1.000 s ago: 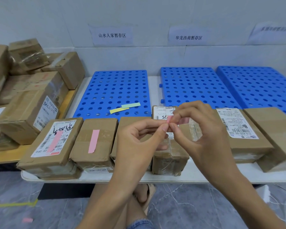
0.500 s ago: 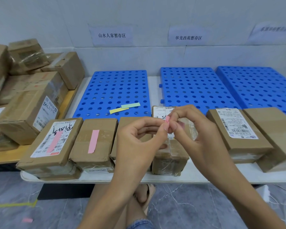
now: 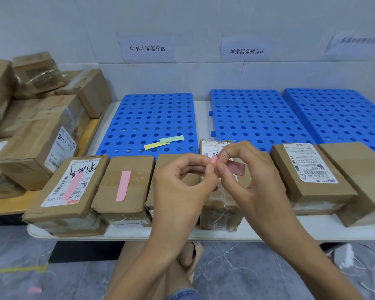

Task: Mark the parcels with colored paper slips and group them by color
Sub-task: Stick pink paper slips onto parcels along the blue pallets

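Observation:
Both my hands meet above the middle of a row of brown parcels on the white table (image 3: 258,234). My left hand (image 3: 182,187) and my right hand (image 3: 247,180) pinch a pink paper slip (image 3: 236,167) between thumbs and fingertips; its end pokes up at the fingertips. The leftmost parcel (image 3: 65,191) and the second parcel (image 3: 123,187) each carry a pink slip on top. A third parcel (image 3: 167,163) and a fourth parcel (image 3: 221,211) lie partly behind my hands. Two more parcels, one labelled (image 3: 312,180) and one plain (image 3: 359,176), sit at right.
Three blue perforated boards (image 3: 156,118) (image 3: 256,113) (image 3: 342,113) lie behind the row. A yellow slip (image 3: 154,145) and a green slip (image 3: 171,139) rest on the left board. Stacked cartons (image 3: 37,131) fill a wooden bench at left. A pink scrap (image 3: 35,290) lies on the floor.
My hands stay together over the fourth parcel; the fingers have shifted a little and more of the pink slip now shows to the right of my right fingertips.

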Demonstrator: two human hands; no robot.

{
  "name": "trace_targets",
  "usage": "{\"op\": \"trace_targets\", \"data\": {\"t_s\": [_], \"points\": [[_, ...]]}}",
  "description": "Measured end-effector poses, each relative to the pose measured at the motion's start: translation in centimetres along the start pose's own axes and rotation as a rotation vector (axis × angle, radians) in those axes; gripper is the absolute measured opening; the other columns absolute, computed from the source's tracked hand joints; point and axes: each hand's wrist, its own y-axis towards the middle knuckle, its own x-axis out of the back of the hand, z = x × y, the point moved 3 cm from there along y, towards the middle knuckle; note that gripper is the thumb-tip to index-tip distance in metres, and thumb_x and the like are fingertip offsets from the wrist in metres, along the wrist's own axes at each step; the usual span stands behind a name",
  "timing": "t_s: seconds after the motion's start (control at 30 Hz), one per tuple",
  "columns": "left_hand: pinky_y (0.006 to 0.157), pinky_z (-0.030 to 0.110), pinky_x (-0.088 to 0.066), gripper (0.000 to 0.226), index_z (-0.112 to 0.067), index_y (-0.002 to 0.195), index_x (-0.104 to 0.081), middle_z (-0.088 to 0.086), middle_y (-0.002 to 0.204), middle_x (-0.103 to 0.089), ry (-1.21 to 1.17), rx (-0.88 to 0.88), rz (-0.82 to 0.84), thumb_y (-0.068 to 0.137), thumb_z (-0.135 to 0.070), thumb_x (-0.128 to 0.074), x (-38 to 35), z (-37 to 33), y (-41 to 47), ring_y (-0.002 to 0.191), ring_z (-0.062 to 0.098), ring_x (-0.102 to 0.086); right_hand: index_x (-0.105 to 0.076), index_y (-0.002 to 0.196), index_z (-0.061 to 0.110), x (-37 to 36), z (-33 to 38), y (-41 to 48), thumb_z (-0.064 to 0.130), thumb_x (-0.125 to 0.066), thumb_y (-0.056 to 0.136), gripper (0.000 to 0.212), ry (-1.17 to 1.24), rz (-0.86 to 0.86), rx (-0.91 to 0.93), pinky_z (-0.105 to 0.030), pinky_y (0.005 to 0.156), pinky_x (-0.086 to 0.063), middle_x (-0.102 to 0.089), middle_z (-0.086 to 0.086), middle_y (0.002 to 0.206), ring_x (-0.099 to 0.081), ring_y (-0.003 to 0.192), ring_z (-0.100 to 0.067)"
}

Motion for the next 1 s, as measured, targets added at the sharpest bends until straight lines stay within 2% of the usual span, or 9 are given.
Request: {"op": "trace_targets", "data": {"t_s": [0.17, 0.27, 0.33, 0.6, 0.7, 0.77, 0.83, 0.9, 1.0], "points": [[0.063, 0.045, -0.060, 0.010, -0.012, 0.075, -0.072, 0.004, 0.070, -0.070, -0.015, 0.017, 0.007, 0.082, -0.005, -0.069, 0.2, 0.2, -0.1, 0.063, 0.012, -0.067, -0.060, 0.083, 0.016, 0.1, 0.0, -0.1, 0.005, -0.065, 0.087, 0.013, -0.038, -0.032, 0.005, 0.000, 0.077, -0.036, -0.059, 0.008, 0.086, -0.051, 0.091, 0.002], [0.057, 0.030, -0.058, 0.015, -0.012, 0.075, -0.072, 0.004, 0.070, -0.071, -0.066, 0.039, 0.013, 0.083, -0.002, -0.066, 0.4, 0.3, -0.1, 0.068, 0.014, -0.069, -0.062, 0.085, 0.016, 0.3, 0.0, -0.2, 0.015, -0.065, 0.085, 0.003, -0.076, -0.062, 0.065, -0.003, 0.078, -0.036, -0.061, 0.010, 0.087, -0.052, 0.090, -0.001], [0.057, 0.026, -0.057, 0.017, -0.013, 0.075, -0.073, 0.005, 0.070, -0.072, -0.109, 0.065, 0.021, 0.084, -0.001, -0.066, 0.4, 0.4, -0.1, 0.070, 0.017, -0.070, -0.062, 0.087, 0.016, 0.4, 0.1, -0.3, 0.023, -0.063, 0.085, 0.007, -0.104, -0.086, 0.114, -0.003, 0.079, -0.036, -0.060, 0.010, 0.089, -0.052, 0.090, -0.001], [0.057, 0.025, -0.057, 0.015, -0.016, 0.076, -0.076, 0.007, 0.072, -0.073, -0.178, 0.108, 0.077, 0.081, -0.004, -0.068, 0.6, 0.1, -0.5, 0.072, 0.017, -0.071, -0.064, 0.087, 0.016, 0.5, 0.2, -0.3, 0.016, -0.064, 0.083, 0.004, -0.132, -0.077, 0.136, -0.007, 0.080, -0.037, -0.060, 0.009, 0.089, -0.053, 0.089, -0.005], [0.057, 0.027, -0.058, 0.004, -0.014, 0.076, -0.075, 0.008, 0.072, -0.073, -0.190, 0.098, 0.076, 0.076, -0.014, -0.071, 0.7, -0.2, -0.6, 0.073, 0.018, -0.070, -0.062, 0.087, 0.016, 0.5, 0.4, -0.4, 0.017, -0.061, 0.086, 0.002, -0.056, -0.031, 0.131, -0.007, 0.080, -0.037, -0.060, 0.010, 0.089, -0.053, 0.088, -0.002], [0.056, 0.027, -0.057, 0.008, -0.012, 0.076, -0.073, 0.008, 0.070, -0.072, -0.177, 0.083, 0.071, 0.073, -0.019, -0.071, 0.9, -0.3, -0.7, 0.073, 0.018, -0.070, -0.062, 0.088, 0.013, 0.7, 0.3, -0.4, 0.013, -0.062, 0.086, 0.002, 0.050, -0.008, 0.082, -0.007, 0.080, -0.040, -0.062, 0.011, 0.088, -0.058, 0.089, -0.001], [0.056, 0.026, -0.057, 0.003, -0.010, 0.076, -0.072, 0.007, 0.068, -0.072, -0.170, 0.080, 0.063, 0.079, -0.011, -0.070, 0.9, -0.3, -0.6, 0.071, 0.017, -0.070, -0.061, 0.091, 0.016, 1.0, 0.1, -0.4, 0.014, -0.063, 0.084, 0.008, 0.149, -0.010, 0.009, -0.011, 0.080, -0.044, -0.063, 0.013, 0.088, -0.062, 0.089, -0.005], [0.056, 0.025, -0.057, 0.008, -0.010, 0.077, -0.072, 0.007, 0.068, -0.072, -0.174, 0.096, 0.071, 0.081, -0.004, -0.067, 0.8, -0.3, -0.6, 0.070, 0.015, -0.070, -0.060, 0.091, 0.017, 1.2, -0.1, -0.2, 0.011, -0.067, 0.084, 0.012, 0.189, -0.008, -0.027, -0.013, 0.077, -0.045, -0.064, 0.012, 0.088, -0.063, 0.086, -0.008], [0.056, 0.024, -0.057, 0.008, -0.010, 0.080, -0.072, 0.008, 0.073, -0.073, -0.213, 0.134, 0.122, 0.082, -0.006, -0.065, 0.7, -0.7, -0.5, 0.070, 0.012, -0.070, -0.063, 0.088, 0.014, 1.7, 0.1, 0.3, 0.004, -0.069, 0.083, 0.012, 0.204, -0.014, -0.042, -0.014, 0.075, -0.046, -0.066, 0.010, 0.083, -0.064, 0.080, -0.008]]}}
